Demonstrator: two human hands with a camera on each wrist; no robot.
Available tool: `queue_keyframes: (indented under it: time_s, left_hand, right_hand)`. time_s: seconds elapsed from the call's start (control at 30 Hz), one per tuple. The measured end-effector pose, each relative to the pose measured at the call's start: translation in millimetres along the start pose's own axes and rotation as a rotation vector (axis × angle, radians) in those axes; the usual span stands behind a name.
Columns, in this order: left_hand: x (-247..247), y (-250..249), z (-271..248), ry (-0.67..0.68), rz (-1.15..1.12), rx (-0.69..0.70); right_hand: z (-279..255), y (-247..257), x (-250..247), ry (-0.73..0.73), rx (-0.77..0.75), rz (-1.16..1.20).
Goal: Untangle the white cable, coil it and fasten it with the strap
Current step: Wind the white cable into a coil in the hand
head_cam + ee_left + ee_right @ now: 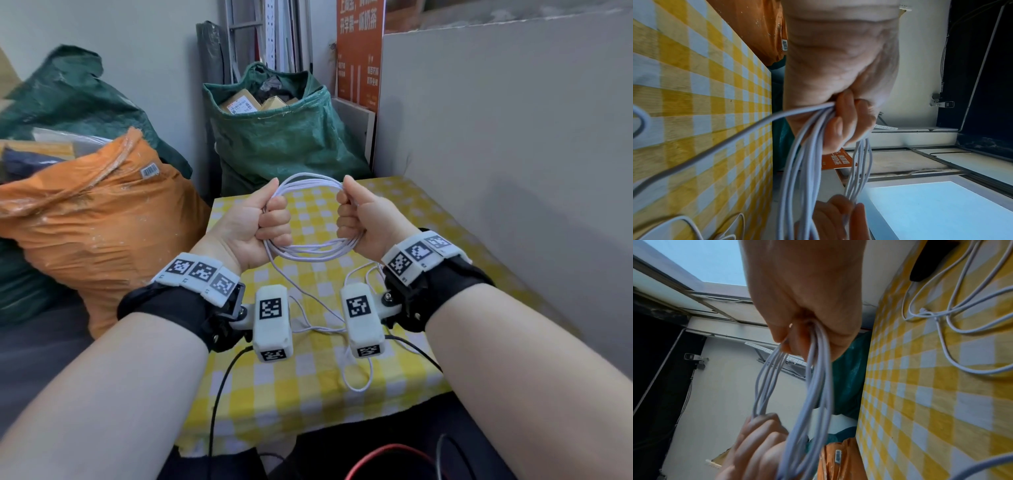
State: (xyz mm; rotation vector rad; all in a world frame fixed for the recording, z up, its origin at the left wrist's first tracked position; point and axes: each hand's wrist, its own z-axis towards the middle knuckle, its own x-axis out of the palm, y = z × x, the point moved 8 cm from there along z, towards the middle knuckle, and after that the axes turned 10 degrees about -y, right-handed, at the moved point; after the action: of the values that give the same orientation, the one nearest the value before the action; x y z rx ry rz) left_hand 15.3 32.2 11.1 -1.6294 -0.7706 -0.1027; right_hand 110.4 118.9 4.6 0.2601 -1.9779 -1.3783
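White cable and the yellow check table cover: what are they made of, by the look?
White cable: smooth, matte plastic or rubber jacket, likely; it bends into even, springy loops between the left hand and right hand.
Table cover: probably woven cloth, matte; the printed yellow-and-white check drapes softly over the front edge. A coated cloth cannot be ruled out.

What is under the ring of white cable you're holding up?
Under the coil, the yellow checked tablecloth shows, with loose white cable lying on it. The wrist cameras cover part of that cable. No strap is visible.
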Motion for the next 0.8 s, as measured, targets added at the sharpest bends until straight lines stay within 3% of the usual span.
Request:
queue_keyframes:
  time_s: [0.1,0.27,0.33,0.43,0.6,0.8]
  left_hand:
    - [-4.0,-8.0,-1.6,-0.047,-0.060,0.047]
    - [-11.8,-20.1,-12.8,-0.088,-0.108,0.094]
    - [-15.8,-23.3,-21.6,-0.076,-0.099,0.103]
    - [-20.8,-25.5,-41.5,-0.070,-0.092,0.107]
    - [-21.1,-42.8,-83.9,-0.065,-0.144,0.158]
    - [-18.5,-63.6,-117.9,-0.053,-0.221,0.203]
  right_hand:
    - [-6.9,-8.8,-2.9,0.051,-0.025,-0.274]
    - [-36.2,-55.3,4.4,0.310,0.063,-0.864]
    - [-44.7,-62.0,5.7,0.317,0.044,-0.997]
    - [-59.7,-65.0,0.9,0.272,0.039,-1.102]
    - [-89.5,-78.9,26.5,0.381,0.000,-1.328]
    - [-108.2,-78.0,60.8,0.398,-0.129,-1.309]
